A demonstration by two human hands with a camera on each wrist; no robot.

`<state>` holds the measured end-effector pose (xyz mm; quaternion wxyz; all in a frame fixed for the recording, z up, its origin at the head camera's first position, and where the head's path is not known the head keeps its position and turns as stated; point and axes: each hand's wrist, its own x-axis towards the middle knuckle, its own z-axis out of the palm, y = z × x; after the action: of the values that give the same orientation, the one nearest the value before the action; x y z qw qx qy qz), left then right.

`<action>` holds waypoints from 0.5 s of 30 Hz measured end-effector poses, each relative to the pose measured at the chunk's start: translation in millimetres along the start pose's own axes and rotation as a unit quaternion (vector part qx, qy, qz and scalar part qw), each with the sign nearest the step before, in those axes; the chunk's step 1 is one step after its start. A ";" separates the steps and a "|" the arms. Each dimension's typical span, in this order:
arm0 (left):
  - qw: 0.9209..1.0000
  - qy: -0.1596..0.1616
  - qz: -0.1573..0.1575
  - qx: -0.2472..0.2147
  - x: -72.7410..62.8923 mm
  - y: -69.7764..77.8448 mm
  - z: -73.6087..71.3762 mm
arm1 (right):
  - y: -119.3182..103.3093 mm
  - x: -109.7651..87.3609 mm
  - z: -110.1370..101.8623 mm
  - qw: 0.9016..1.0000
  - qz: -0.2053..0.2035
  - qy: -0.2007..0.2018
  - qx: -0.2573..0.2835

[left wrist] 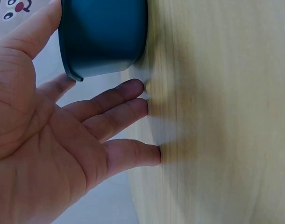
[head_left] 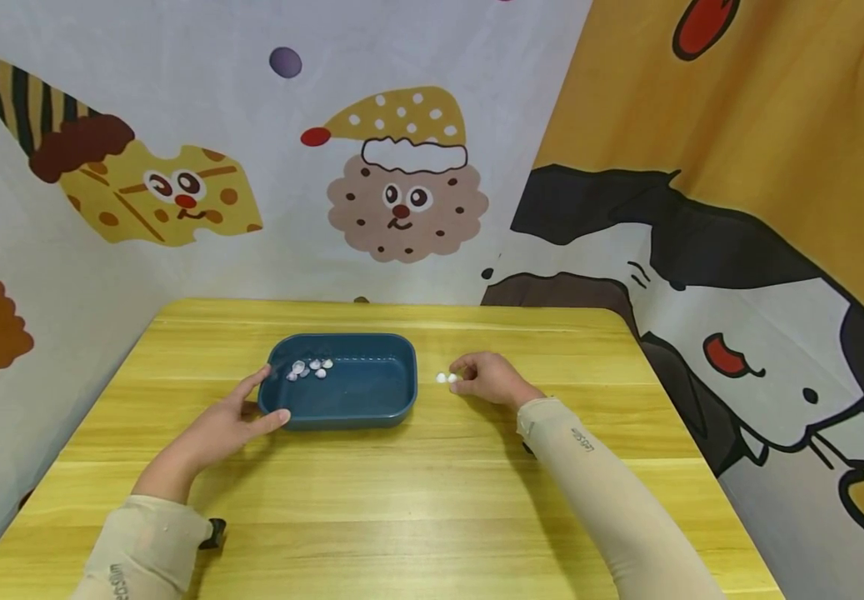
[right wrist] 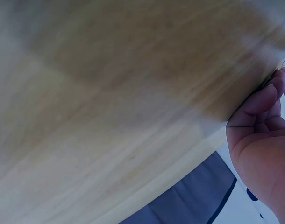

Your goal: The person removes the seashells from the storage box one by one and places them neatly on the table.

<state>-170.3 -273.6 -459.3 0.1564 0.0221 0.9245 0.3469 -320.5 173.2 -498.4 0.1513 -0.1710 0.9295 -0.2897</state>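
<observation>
Tray (head_left: 367,387) on yellow wood-grain table (head_left: 402,517), cartoon-printed backdrop (head_left: 409,208) behind.

Extended left forearm (head_left: 142,542) from lower left of the head view, angled up toward centre. Held left hand (head_left: 222,429) left of centre with thumb (head_left: 270,422) well apart from index finger (head_left: 254,381); in the left wrist view, stretched three lower fingers (left wrist: 115,119) nearly straight toward the middle. Extended right forearm (head_left: 611,500) diagonally from lower right. Curled right hand (head_left: 496,380) just right of centre, thumb opposite bent fingertips; at right edge in the right wrist view.
</observation>
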 end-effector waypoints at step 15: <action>1.000 0.001 0.002 -0.004 -0.5 -1.4 0.6 | -2.1 -0.9 -6.5 1.000 0.005 -0.020 0.007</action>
<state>-169.5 -274.4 -460.4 0.1549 0.0228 0.9231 0.3512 -321.6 175.1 -491.9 0.1728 -0.1713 0.9251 -0.2916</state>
